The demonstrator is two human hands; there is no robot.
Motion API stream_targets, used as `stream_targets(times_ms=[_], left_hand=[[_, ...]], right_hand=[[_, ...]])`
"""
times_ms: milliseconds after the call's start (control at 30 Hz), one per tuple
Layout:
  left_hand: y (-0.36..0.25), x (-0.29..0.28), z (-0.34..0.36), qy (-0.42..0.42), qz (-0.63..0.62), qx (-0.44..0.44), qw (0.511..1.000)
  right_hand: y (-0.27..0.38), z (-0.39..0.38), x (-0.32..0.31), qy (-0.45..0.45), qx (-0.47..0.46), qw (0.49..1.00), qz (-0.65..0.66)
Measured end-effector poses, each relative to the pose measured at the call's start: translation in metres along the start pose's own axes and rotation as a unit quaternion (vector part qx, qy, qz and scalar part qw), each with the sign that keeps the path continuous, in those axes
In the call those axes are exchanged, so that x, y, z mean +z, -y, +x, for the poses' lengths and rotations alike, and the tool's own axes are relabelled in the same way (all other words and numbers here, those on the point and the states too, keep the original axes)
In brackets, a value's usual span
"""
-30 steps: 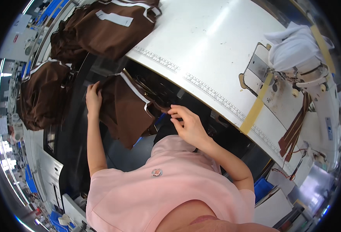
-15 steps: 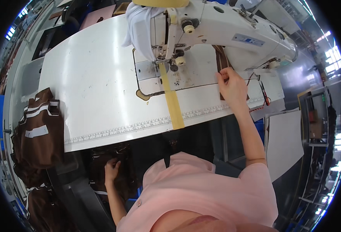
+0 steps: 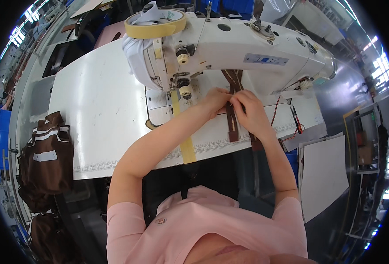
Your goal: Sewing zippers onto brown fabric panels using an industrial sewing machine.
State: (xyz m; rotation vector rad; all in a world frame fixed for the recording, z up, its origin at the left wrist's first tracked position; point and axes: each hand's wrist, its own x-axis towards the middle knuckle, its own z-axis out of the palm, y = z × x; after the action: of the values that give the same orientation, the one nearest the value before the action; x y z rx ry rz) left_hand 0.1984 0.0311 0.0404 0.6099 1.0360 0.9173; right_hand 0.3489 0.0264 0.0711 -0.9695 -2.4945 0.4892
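Note:
Brown zippers (image 3: pixel 233 126) with pale teeth lie on the white table to the right of the sewing machine's needle area, under its arm. Their tapes cross at the far end, and one runs down to the table's front edge. My left hand (image 3: pixel 217 100) reaches across and pinches a zipper from its left side. Close against it, my right hand (image 3: pixel 250 112) has thumb and fingers closed on the same zipper. The fingertips nearly meet, and the exact spot they grip is partly hidden.
The white sewing machine (image 3: pixel 229 46) spans the back, a yellow tape roll (image 3: pixel 155 30) on top. Yellow tape (image 3: pixel 188 150) crosses the table's ruler edge. Brown garments (image 3: pixel 49 165) hang at left. Red-handled tweezers (image 3: pixel 296 121) and white sheets (image 3: pixel 324 178) are at right.
My left hand has come up from the dark cloth below the table and joined my right hand at the zippers. The zippers have shifted, with more of them showing. The view has shifted too.

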Motion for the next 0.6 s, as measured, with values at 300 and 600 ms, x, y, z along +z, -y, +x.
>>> stream_targets(times_ms=[300,600], left_hand=[[-0.009,-0.049,-0.081,-0.124,0.078,0.007,0.989],[0.034,-0.059,-0.157,-0.142,0.040,0.010,0.989]], right_hand=[[-0.079,0.081,0.046,-0.069,0.021,0.991,-0.117],[-0.022,-0.022,0.019,-0.214,-0.033,0.972,-0.088]])
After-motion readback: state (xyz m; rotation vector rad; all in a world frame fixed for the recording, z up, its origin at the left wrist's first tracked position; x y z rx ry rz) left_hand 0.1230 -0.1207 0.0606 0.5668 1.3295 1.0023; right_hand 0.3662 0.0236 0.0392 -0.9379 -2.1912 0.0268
